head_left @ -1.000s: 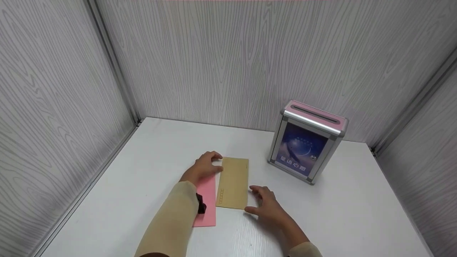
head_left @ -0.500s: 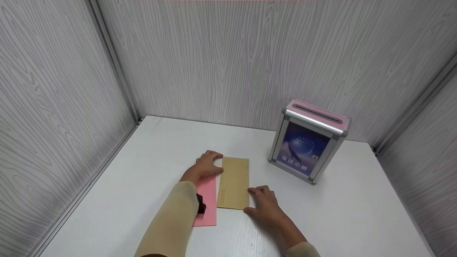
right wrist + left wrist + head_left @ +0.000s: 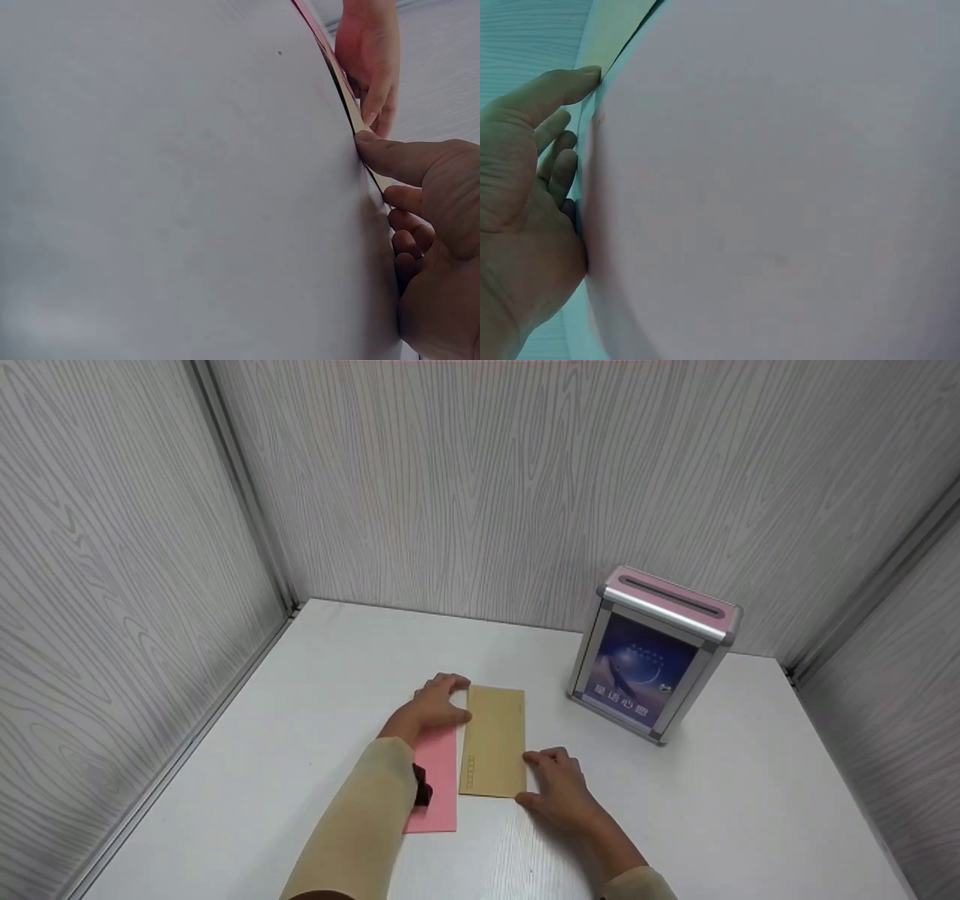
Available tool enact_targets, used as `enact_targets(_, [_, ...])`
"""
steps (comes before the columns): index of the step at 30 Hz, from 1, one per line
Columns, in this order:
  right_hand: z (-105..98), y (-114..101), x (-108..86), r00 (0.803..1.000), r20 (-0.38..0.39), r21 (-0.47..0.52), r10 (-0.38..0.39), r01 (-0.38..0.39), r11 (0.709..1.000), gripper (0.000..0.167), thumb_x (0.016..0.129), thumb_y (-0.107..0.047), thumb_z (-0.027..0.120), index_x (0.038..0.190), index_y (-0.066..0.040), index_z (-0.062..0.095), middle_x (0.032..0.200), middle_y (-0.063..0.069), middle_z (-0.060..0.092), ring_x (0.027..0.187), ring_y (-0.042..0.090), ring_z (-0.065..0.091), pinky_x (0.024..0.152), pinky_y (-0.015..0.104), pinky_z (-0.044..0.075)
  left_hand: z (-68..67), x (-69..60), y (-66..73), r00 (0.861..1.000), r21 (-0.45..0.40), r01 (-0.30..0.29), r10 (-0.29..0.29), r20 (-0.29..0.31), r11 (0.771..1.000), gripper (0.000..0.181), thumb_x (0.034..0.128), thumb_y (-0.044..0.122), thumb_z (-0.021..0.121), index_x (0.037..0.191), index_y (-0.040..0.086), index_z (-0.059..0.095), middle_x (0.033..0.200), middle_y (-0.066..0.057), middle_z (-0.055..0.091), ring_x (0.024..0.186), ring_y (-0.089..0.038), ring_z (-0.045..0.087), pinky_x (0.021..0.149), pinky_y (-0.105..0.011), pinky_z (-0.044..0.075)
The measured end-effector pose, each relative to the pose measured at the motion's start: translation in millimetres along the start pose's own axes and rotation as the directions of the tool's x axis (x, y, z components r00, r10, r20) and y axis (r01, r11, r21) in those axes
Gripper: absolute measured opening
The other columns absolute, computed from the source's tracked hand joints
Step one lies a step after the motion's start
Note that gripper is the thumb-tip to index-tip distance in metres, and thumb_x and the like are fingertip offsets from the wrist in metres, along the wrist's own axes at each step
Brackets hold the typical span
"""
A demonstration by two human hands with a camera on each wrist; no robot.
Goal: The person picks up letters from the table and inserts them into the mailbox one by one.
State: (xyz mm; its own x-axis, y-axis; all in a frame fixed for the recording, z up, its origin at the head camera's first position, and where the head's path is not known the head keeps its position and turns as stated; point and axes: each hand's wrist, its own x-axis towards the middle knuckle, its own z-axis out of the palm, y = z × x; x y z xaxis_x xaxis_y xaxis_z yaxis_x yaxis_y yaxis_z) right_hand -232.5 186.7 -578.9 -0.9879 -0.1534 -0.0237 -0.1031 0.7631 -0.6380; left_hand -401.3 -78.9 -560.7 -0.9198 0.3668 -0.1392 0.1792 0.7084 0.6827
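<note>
In the head view a brown envelope lies flat on the white table. My left hand is at its upper left, index finger by the top corner and thumb at the left side. Beneath that hand and forearm lies a pink envelope-like sheet, partly covered. My right hand touches the lower right of the brown envelope, with the thumb at the bottom corner and a fingertip against the right side. The right wrist view shows that thumb and the curved fingers at the thin envelope's edge.
A silver-framed box with a pink slotted top and a blue picture front stands at the back right. Wood-grain wall panels enclose the white table at the back and sides.
My right hand has closed in slightly, its fingertips coming against the right side of the brown envelope. The left hand stays nearly in place. The view has shifted a little.
</note>
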Motion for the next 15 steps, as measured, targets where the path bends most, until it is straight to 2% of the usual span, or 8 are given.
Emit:
enact_targets(4, [-0.5, -0.2, 0.0, 1.0, -0.002, -0.004, 0.0, 0.0, 1.0, 0.07, 0.089, -0.027, 0.09, 0.151, -0.011, 0.06, 0.144, 0.012, 0.054, 0.133, 0.032, 0.048, 0.117, 0.057, 0.046, -1.3, 0.4, -0.6, 1.0, -0.094, 0.012, -0.012, -0.002, 0.995, 0.069, 0.0931, 0.027, 0.08, 0.156, 0.021, 0.052, 0.161, -0.007, 0.053, 0.155, -0.033, 0.043, 0.129, -0.059, 0.035])
enact_targets(7, [-0.8, -0.5, -0.1, 1.0, -0.007, -0.019, -0.009, 0.008, 1.0, 0.07, 0.09, -0.027, 0.09, 0.151, -0.01, 0.06, 0.144, 0.013, 0.054, 0.133, 0.033, 0.049, 0.116, 0.057, 0.046, -2.8, 1.4, -1.7, 1.0, -0.18, 0.001, -0.001, 0.002, 0.984, 0.062, 0.0968, 0.023, 0.078, 0.153, 0.019, 0.052, 0.158, -0.008, 0.056, 0.154, -0.033, 0.046, 0.129, -0.057, 0.037])
enact_targets(11, [-0.1, -0.2, 0.4, 1.0, -0.008, -0.033, -0.017, 0.017, 0.999, 0.07, 0.09, -0.028, 0.09, 0.151, -0.01, 0.06, 0.143, 0.014, 0.054, 0.132, 0.033, 0.05, 0.115, 0.057, 0.047, -3.9, 3.6, -4.0, 0.999, -0.281, -0.042, 0.043, -0.001, 0.959, 0.05, 0.1022, 0.013, 0.069, 0.148, 0.013, 0.05, 0.154, -0.013, 0.059, 0.149, -0.034, 0.052, 0.127, -0.053, 0.041])
enact_targets(15, [0.2, -0.1, 0.6, 1.0, -0.006, -0.03, -0.014, 0.014, 0.999, 0.071, 0.089, -0.028, 0.091, 0.15, -0.01, 0.06, 0.143, 0.013, 0.054, 0.132, 0.032, 0.05, 0.115, 0.057, 0.047, -3.8, 4.6, -7.4, 0.997, -0.372, -0.071, 0.075, -0.004, 0.926, 0.041, 0.1037, 0.004, 0.061, 0.143, 0.007, 0.049, 0.145, -0.02, 0.061, 0.134, -0.033, 0.062, 0.114, -0.046, 0.051])
